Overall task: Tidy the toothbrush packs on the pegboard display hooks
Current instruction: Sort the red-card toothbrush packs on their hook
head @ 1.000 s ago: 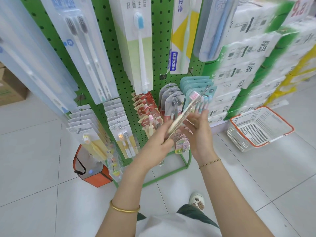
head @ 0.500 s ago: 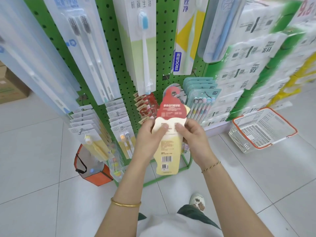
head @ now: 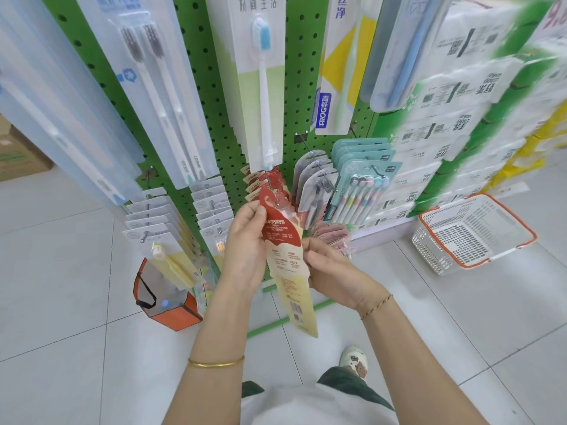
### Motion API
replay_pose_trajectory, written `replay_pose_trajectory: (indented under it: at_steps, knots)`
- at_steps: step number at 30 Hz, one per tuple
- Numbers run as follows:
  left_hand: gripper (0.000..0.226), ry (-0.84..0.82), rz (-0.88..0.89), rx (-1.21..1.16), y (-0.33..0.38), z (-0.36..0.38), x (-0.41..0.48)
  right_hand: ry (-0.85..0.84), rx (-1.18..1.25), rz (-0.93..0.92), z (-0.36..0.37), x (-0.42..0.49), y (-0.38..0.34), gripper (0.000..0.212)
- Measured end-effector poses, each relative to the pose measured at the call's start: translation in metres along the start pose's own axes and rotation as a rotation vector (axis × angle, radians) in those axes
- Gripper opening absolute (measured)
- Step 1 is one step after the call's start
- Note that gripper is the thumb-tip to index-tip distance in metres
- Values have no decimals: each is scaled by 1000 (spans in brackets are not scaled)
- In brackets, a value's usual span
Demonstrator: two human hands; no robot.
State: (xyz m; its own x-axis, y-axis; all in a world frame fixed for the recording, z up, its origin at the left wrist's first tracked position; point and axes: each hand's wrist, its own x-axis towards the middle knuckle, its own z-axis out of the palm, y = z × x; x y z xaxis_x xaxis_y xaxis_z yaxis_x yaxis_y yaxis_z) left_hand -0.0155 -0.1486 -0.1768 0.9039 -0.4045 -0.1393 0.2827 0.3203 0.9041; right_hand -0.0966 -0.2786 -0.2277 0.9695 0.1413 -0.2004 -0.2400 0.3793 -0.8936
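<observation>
Left hand (head: 247, 250) and right hand (head: 336, 271), raised, pinch one pack (head: 290, 268).

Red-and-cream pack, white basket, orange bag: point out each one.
red-and-cream pack (head: 282, 233), head view, red upper part of the card
white basket (head: 429, 256), head view, near side wall
orange bag (head: 175, 314), head view, orange bottom panel

Top centre, white single-brush pack (head: 260, 72): header "极简生活". To its right, yellow-white pack (head: 337, 65): "净" at the top, and a blue tag (head: 321, 110) at lower left reads "FROG 青蛙". Upper right corner, price sign (head: 557, 16): red "9.", rest cut off. Centre, red-cream pack (head: 285, 262): barcode and small print, illegible. Tissue bales (head: 454, 96), right: print blurred.
</observation>
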Motion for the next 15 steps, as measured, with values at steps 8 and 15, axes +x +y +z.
replay_pose_trajectory:
  at_steps: [8,15]
  knots:
    - [23,-21,-27,1,-5,4,0,25,-235,20,10,11,2,99]
    - [21,222,63,257,-4,-6,6,482,-586,6,11,16,1,65]
